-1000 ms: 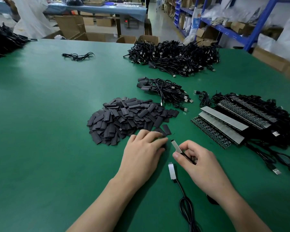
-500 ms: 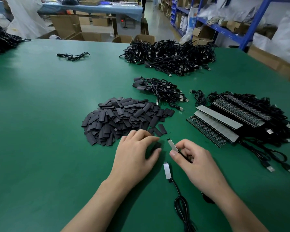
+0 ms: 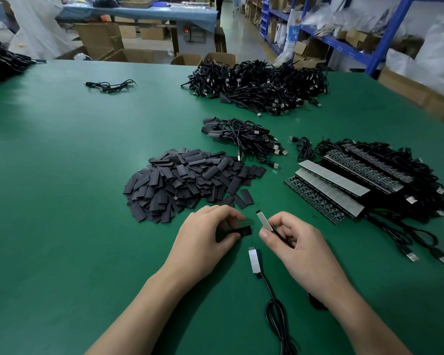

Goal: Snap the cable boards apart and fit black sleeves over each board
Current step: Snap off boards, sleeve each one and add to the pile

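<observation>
My left hand (image 3: pixel 205 239) pinches a sleeve (image 3: pixel 242 231) just left of the board (image 3: pixel 264 221) my right hand (image 3: pixel 297 248) grips, tip pointing away.

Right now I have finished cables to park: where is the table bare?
Widest bare table is left of the sleeve pile, out to the lone cable. Smaller: the near right corner, this side of the cords. Crowded: the right, with panels, bundle and heap, and between left hand and right hand.

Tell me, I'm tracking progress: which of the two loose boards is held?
The board pinched in the right hand, raised off the table; the other board lies flat on it, untouched.
</observation>
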`<state>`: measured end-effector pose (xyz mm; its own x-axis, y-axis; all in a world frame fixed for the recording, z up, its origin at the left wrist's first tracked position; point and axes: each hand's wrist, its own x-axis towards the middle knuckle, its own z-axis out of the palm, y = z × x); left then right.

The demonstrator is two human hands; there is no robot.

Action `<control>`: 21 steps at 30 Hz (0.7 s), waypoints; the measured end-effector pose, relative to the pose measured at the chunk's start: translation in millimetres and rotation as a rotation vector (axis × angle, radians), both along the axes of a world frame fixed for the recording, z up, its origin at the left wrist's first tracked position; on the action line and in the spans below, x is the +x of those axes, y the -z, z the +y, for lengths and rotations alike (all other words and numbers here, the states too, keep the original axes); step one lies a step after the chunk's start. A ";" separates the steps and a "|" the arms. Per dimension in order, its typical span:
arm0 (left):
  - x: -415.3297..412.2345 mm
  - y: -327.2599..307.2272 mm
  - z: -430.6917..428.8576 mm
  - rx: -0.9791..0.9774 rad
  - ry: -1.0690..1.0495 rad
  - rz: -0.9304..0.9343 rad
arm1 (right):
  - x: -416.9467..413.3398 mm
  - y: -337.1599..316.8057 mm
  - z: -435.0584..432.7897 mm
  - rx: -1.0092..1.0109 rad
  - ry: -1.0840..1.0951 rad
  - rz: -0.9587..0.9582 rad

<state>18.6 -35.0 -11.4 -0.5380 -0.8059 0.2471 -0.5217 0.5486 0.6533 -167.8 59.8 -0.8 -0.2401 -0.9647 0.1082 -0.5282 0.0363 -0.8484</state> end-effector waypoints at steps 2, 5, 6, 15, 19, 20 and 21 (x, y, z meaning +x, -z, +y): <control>1.8 -0.3 1.1 0.017 0.042 0.040 | 0.0 -0.6 0.0 0.008 -0.012 -0.022; 5.0 -2.4 2.8 0.086 0.092 0.169 | -0.3 -1.6 0.0 0.029 -0.026 -0.052; 6.0 -3.7 3.6 0.131 0.109 0.220 | -0.2 -2.0 -0.2 0.032 -0.035 -0.077; 3.9 -7.2 12.0 -0.031 0.129 0.284 | 3.9 -2.6 0.2 0.009 -0.066 -0.275; 2.4 -8.3 12.6 -0.317 0.074 0.174 | 7.6 -2.8 0.2 0.009 -0.090 -0.296; 2.5 -8.6 12.3 -0.350 0.073 0.173 | 8.2 -3.5 0.5 0.010 -0.107 -0.308; 2.6 -9.3 11.9 -0.358 0.076 0.180 | 8.2 -4.2 0.5 0.009 -0.126 -0.319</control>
<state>21.3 -23.1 -2.0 -0.5152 -0.6114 0.6007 -0.3652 0.7906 0.4915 -159.6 60.2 3.4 -0.1394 -0.9895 0.0385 -0.2375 -0.0044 -0.9714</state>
